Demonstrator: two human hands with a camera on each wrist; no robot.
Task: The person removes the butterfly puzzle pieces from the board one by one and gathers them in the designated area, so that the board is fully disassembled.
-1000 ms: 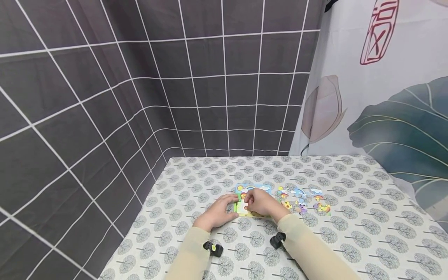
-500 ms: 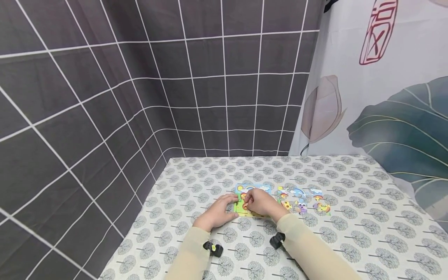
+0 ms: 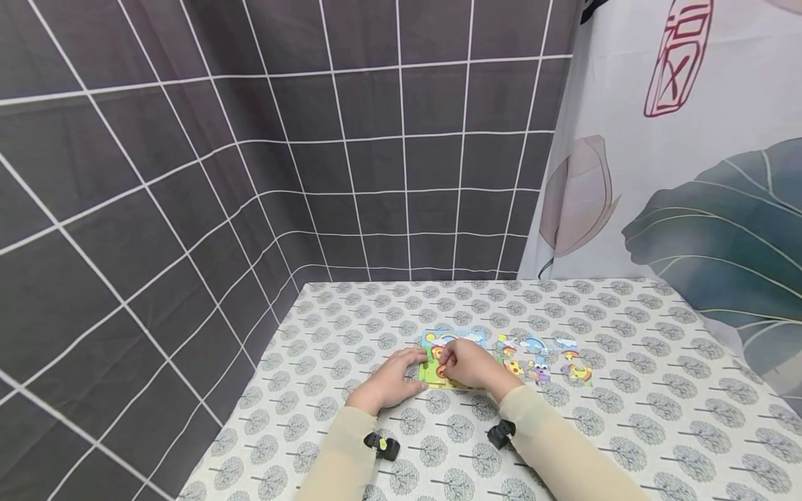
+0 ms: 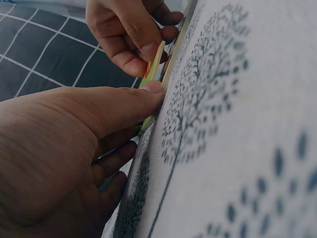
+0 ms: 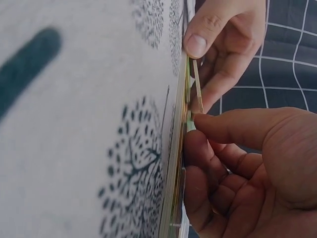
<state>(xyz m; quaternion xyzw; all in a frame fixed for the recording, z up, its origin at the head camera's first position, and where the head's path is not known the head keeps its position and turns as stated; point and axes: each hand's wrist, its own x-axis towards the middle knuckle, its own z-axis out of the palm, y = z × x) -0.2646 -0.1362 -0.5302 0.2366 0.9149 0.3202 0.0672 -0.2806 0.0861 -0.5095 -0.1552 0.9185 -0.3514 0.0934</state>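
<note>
A colourful jigsaw board (image 3: pixel 460 335) with a blue-sky top and green left side lies on the table. My right hand (image 3: pixel 468 362) is over its lower middle, thumb and forefinger pinching a green-and-orange puzzle piece (image 4: pixel 154 69) at the board's lower left. In the right wrist view this puzzle piece (image 5: pixel 198 84) stands tilted, one edge raised off the board. My left hand (image 3: pixel 393 379) rests along the board's left side, fingers nearly straight, thumb (image 4: pixel 151 88) at the near left corner, right by the piece. The right hand hides much of the board's lower half.
Several loose puzzle pieces (image 3: pixel 540 372) lie right of the board in loose rows, with rainbow, mushroom and animal pictures. A tree-print cloth (image 3: pixel 432 449) covers the table. Dark grid curtains (image 3: pixel 432 160) hang behind and at the left, a floral one (image 3: pixel 583 202) at the right.
The puzzle piece has come down over the white gap at the board's lower left, which showed a second ago. My right hand has shifted only slightly; the left has stayed put.
</note>
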